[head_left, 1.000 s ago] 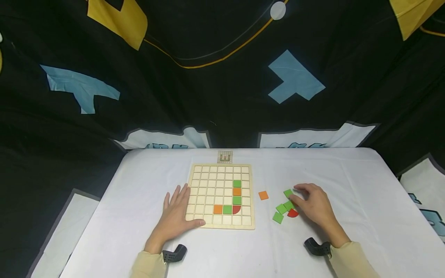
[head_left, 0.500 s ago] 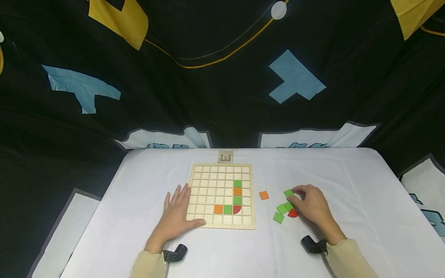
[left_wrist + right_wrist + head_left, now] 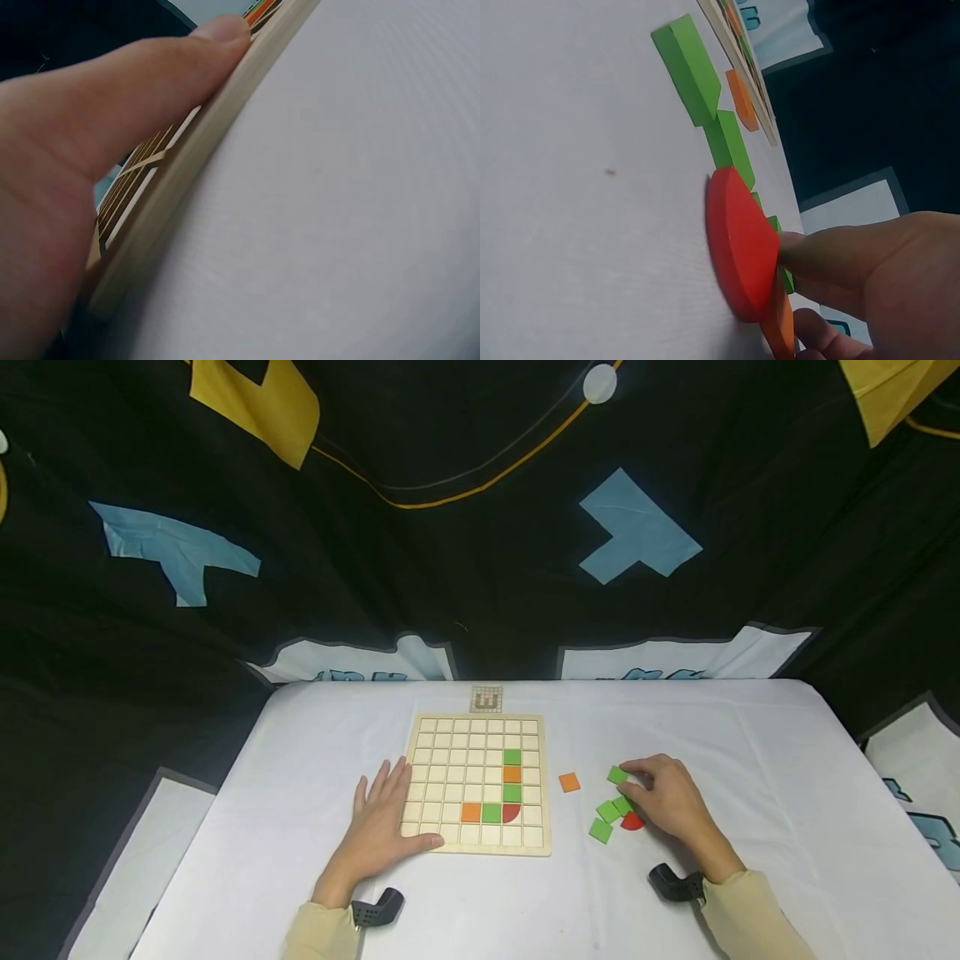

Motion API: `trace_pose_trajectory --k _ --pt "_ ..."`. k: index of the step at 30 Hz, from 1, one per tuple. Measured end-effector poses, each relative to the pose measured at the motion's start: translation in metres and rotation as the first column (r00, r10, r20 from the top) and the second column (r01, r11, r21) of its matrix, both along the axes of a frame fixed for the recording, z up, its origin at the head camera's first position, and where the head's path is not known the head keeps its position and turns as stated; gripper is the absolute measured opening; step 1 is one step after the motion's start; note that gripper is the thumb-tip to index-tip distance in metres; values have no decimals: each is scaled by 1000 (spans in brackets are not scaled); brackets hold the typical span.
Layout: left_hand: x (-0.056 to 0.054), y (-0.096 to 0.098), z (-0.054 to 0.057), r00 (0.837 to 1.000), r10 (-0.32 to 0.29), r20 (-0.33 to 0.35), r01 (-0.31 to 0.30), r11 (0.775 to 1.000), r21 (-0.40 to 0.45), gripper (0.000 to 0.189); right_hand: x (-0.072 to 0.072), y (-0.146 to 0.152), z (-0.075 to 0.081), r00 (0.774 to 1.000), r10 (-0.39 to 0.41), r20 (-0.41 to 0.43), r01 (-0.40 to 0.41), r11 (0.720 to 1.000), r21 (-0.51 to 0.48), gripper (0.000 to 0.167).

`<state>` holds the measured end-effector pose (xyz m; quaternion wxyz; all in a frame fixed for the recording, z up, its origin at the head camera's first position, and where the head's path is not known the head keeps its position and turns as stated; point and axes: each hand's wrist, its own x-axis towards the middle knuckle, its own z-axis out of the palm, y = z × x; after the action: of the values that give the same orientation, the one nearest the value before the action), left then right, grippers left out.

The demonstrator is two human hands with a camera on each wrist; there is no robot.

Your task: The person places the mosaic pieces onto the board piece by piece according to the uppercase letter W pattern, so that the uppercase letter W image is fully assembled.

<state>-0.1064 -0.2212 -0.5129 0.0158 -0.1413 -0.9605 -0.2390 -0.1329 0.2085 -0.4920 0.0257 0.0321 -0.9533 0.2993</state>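
Note:
My left hand lies spread over the left side of a wooden grid board, thumb resting across its front edge. Set in the board are green and orange square tiles and a red quarter-round tile. To the right, my right hand pinches a green square tile by its edge, between thumb and index finger. Just below those fingers lie more green tiles and a loose red quarter-round tile. Beside the red one, the right wrist view shows an orange tile, which my hand hides in the head view.
A loose orange tile lies between the board and the green tiles. Behind the board is a small card with a printed grid pattern. A white cloth covers the table, and a dark patterned curtain hangs behind it.
My right hand has shifted slightly left, and the green tile at its fingertips has moved a little left with it. My left hand has stayed on the board.

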Motion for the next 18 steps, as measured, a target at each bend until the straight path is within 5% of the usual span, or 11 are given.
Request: trace_pose_trajectory --k 18 --pt "1 0 0 1000 0 0 0 1000 9 125 -5 -1 1 1000 -4 14 3 999 35 30"
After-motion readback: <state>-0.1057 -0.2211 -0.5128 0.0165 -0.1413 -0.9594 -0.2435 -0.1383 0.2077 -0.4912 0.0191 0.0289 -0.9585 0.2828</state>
